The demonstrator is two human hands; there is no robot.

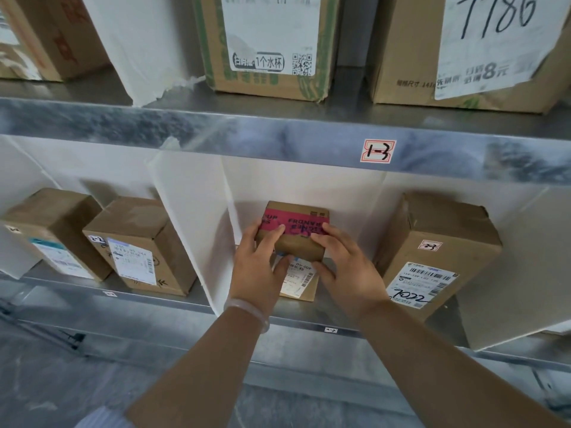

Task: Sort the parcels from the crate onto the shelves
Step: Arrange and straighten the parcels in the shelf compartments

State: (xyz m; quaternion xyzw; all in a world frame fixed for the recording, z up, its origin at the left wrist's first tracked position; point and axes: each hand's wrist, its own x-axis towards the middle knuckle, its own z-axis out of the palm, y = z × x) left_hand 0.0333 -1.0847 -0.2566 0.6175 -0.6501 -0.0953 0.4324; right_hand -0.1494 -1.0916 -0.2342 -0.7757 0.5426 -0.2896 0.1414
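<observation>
Cardboard parcel (pixel 298 247) between two outstretched hands (pixel 258 264) (pixel 349 270)

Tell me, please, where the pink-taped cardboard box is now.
Head view, centre: the brown pink-taped cardboard box is at the lower metal shelf, gripped by the left hand and right hand, between a white divider and the tall cardboard box marked 7022.

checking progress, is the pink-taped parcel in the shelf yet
In the bay, held: left hand and right hand grip the pink-taped parcel over a labelled parcel.
</observation>
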